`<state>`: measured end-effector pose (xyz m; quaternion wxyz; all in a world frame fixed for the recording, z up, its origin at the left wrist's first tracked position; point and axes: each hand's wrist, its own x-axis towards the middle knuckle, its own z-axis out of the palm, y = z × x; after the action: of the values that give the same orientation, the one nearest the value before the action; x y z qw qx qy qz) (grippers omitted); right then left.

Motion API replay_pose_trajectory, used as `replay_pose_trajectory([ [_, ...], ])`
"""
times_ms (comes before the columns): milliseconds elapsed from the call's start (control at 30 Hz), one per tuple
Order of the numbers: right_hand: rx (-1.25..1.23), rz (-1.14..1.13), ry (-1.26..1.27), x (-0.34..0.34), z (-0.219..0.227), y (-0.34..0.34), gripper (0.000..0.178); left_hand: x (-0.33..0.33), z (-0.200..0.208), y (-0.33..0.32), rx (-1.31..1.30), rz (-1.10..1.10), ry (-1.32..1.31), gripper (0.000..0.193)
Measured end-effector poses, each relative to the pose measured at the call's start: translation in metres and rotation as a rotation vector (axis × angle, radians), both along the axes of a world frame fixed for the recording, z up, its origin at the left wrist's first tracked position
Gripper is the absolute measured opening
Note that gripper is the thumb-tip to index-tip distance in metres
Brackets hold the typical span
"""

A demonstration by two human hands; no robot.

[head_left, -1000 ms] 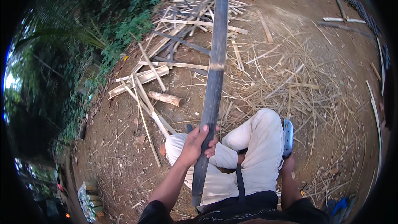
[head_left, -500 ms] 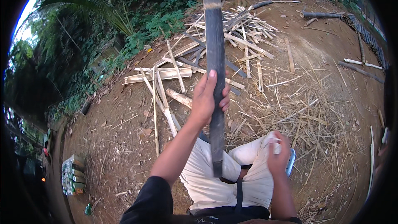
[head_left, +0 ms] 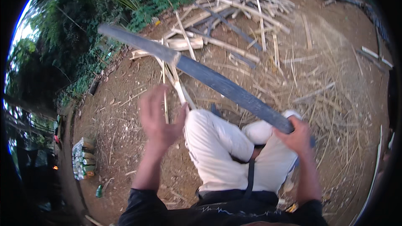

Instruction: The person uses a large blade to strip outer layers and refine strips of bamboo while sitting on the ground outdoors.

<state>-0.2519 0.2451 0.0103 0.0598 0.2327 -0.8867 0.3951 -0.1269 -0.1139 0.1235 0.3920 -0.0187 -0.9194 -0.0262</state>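
A long split bamboo piece (head_left: 222,84), dark on its outer face with a pale node ring, slants across in front of me. Its near end sits in my right hand (head_left: 295,135), fingers closed around it, above my right knee. The other end rises to the far left. My left hand (head_left: 158,115) is off the bamboo, fingers spread and a little blurred, just left of my left knee. Nothing shows in that palm. Both forearms come up from below, over my light trousers (head_left: 220,136).
A heap of split bamboo strips (head_left: 247,10) lies ahead on bare soil. Thin shavings (head_left: 322,100) are scattered at the right. A pack of cans or bottles (head_left: 83,159) and a small green bottle (head_left: 99,191) stand at the left. Dense plants (head_left: 163,2) border the far left.
The bamboo has swung from upright to a leftward slant. My left hand has let go and moved left; my right hand, earlier off it at my knee, now grips its near end.
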Motion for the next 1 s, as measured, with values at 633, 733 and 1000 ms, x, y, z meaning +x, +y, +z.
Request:
replay_pose_trajectory([
  [633, 0.455, -0.151, 0.375, -0.035, -0.026, 0.131, 0.057, 0.071, -0.125, 0.041, 1.006, 0.170, -1.827, 0.043],
  [733, 0.463, -0.612, -0.058, -0.007, -0.148, 0.210, 0.070, 0.047, -0.131, 0.100, 1.209, 0.128, -1.783, 0.043],
  [1000, 0.539, -0.625, -0.602, 0.156, -0.335, 0.176, 0.072, -0.013, -0.171, 0.169, 1.417, -0.099, -1.628, 0.041],
])
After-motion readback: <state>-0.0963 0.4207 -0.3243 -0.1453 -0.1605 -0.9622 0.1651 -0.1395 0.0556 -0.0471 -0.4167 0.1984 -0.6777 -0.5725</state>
